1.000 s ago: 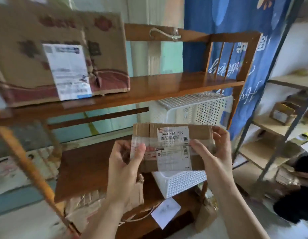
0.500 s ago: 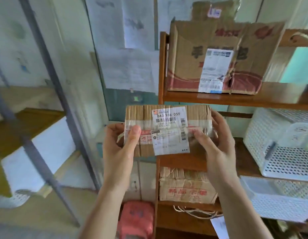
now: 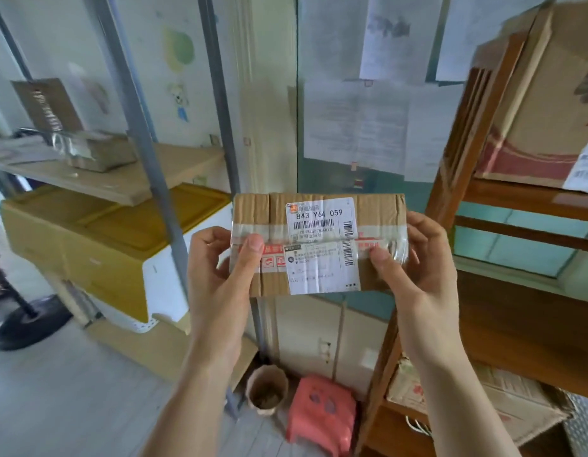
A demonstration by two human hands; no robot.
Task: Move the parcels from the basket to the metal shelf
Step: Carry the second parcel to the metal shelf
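Note:
I hold a small brown cardboard parcel [image 3: 319, 244] at chest height in the middle of the view, its white barcode label facing me. My left hand [image 3: 216, 272] grips its left end, thumb on the taped front. My right hand [image 3: 417, 268] grips its right end the same way. The metal shelf [image 3: 121, 179] stands to the left, with grey uprights and a pale wooden board; a small taped parcel [image 3: 101, 151] lies on that board. The basket is out of view.
A brown wooden rack [image 3: 477, 127] with a large cardboard box [image 3: 549, 120] stands at the right. A yellow-lidded white bin [image 3: 98, 235] sits under the metal shelf. On the floor are a pink stool [image 3: 322, 413], a paper pot [image 3: 267, 387] and a black fan base [image 3: 25, 321].
The view has swung left, away from the wooden rack and white baskets, and the metal shelf has come into view. Both hands keep the same hold on the parcel.

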